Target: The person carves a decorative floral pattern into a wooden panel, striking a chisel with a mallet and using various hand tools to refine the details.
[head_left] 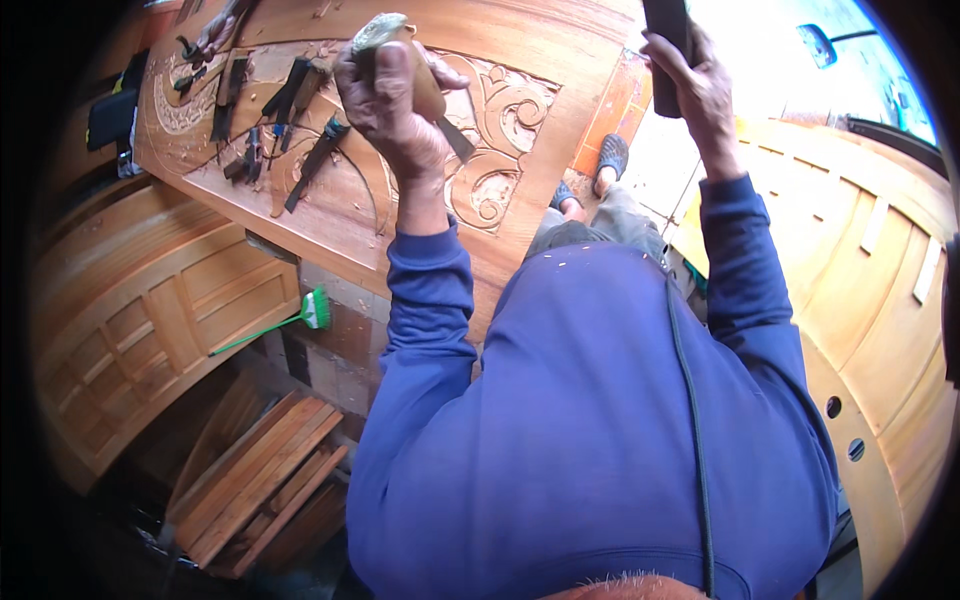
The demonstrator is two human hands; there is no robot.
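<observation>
My left hand is closed around the wooden handle of a chisel, raised above the carved wooden panel. The chisel's handle top is pale and frayed, and its dark flat blade points down to the right. Off to the right, my right hand grips a dark, flat-sided block, held upright and apart from the chisel; its top runs out of view. Scroll-shaped relief carving shows on the panel just right of the chisel.
Several dark-bladed carving tools lie on the panel left of my left hand, among shavings. Another person's hand is at the far left. A green broom and stacked boards are below left. Wooden door panels stand at right.
</observation>
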